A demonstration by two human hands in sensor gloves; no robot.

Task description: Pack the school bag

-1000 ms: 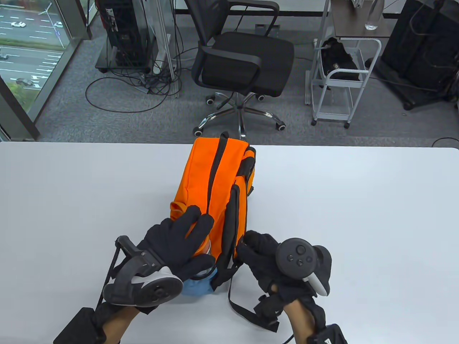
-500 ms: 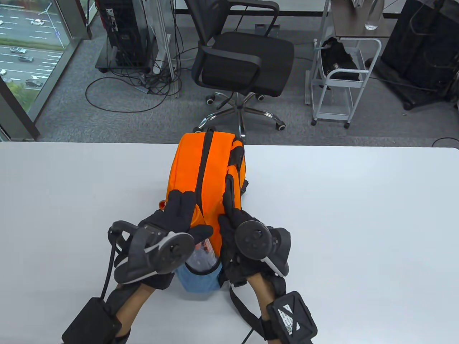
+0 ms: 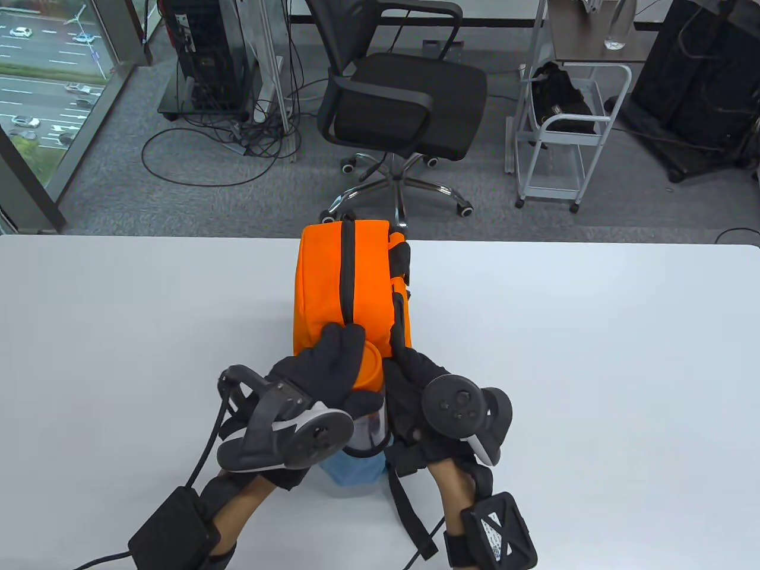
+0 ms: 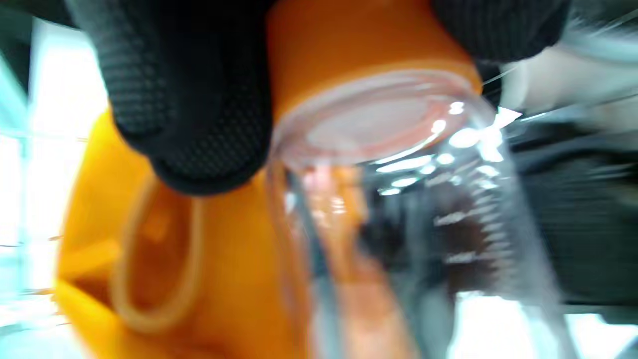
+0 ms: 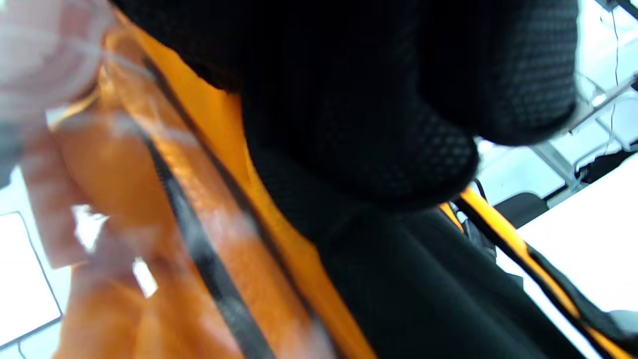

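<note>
An orange backpack [image 3: 323, 285] with black zip and straps lies in the middle of the table, its near end towards me. A clear bottle [image 3: 369, 430] with an orange cap [image 3: 373, 368] stands in the bag's light blue side pocket [image 3: 356, 472]. My left hand [image 3: 335, 362] grips the bottle at the cap; in the left wrist view the gloved fingers [image 4: 199, 124] curl round the cap [image 4: 369, 60]. My right hand [image 3: 407, 377] holds the bag's black strap [image 3: 399, 323] beside the bottle. In the right wrist view its fingers [image 5: 374, 124] press on the orange fabric [image 5: 209, 139].
A loose black strap end [image 3: 409, 522] trails on the white table [image 3: 594, 356] by my right wrist. Beyond the table's far edge stand an office chair [image 3: 404, 101] and a white trolley [image 3: 564, 136].
My left hand has left the bag's top and closed round the bottle's cap. The right hand moved in from the right onto the strap. The bag shifted and the bottle now stands higher.
</note>
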